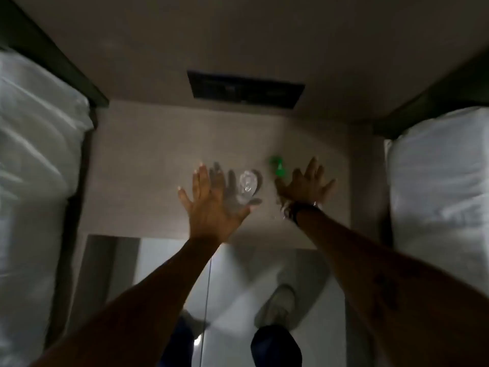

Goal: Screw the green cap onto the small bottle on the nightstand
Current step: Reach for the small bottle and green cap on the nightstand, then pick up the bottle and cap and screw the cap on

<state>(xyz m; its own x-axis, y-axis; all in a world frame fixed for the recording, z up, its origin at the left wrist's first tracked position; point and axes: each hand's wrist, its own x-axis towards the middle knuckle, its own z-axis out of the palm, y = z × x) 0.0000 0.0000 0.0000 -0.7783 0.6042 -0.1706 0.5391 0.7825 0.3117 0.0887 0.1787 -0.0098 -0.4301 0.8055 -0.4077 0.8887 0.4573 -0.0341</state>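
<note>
The left hand (211,205) hovers over the nightstand (148,160), fingers spread wide and holding nothing. Just right of it, near the front edge, the small clear bottle (247,188) stands uncapped between the two hands; motion blur hides whether the thumb touches it or whether anything is inside. Further right, the green cap (276,165) lies on the top just beyond the fingertips of the right hand (304,188), which is also splayed and empty.

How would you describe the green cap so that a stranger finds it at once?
Look at the beige nightstand between the two white beds. The green cap lies there, right of the clear small bottle, just beyond the right hand. It is the only bright green thing.
</note>
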